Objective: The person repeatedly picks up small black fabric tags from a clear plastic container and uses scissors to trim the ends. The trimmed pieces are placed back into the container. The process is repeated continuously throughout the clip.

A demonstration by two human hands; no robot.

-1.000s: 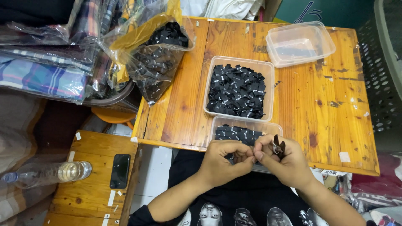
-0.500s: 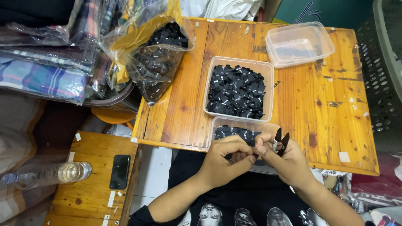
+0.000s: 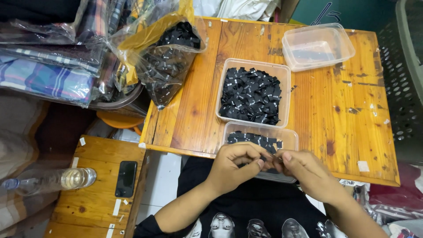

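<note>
Together, left hand [image 3: 235,165] and right hand [image 3: 304,169] meet fingertip-to-fingertip, each grip pinched on a small black piece [image 3: 263,158].

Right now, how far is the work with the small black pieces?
Looks done: the middle tub is nearly full of black pieces, and the near tub holds a thin layer. In hand: left hand and right hand meet over the near tub, pinching something small and dark. Probably left: the clear bag holds many more, and the far tub is empty.
</note>
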